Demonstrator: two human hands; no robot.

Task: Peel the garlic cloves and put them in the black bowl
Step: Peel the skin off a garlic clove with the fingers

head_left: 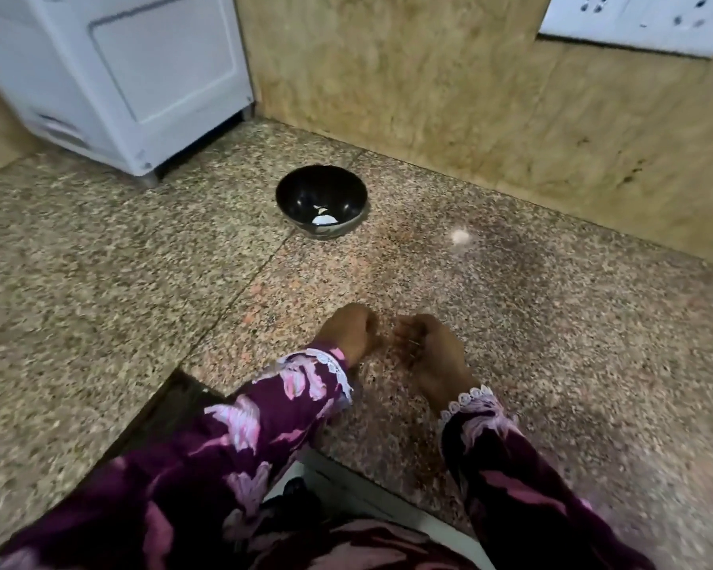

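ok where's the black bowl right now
In the head view the black bowl sits on the granite counter, well beyond both hands, just right of the white appliance and near the back wall.

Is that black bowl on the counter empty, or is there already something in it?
Not empty. The black bowl stands upright, and a few small pale pieces lie at its bottom, most likely peeled garlic, though the picture is too blurred to be sure.

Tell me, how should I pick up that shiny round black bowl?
Grip the shiny round black bowl by its rim, coming from above: it stands upright and open on the speckled granite counter, and its sides curve in toward a small foot.
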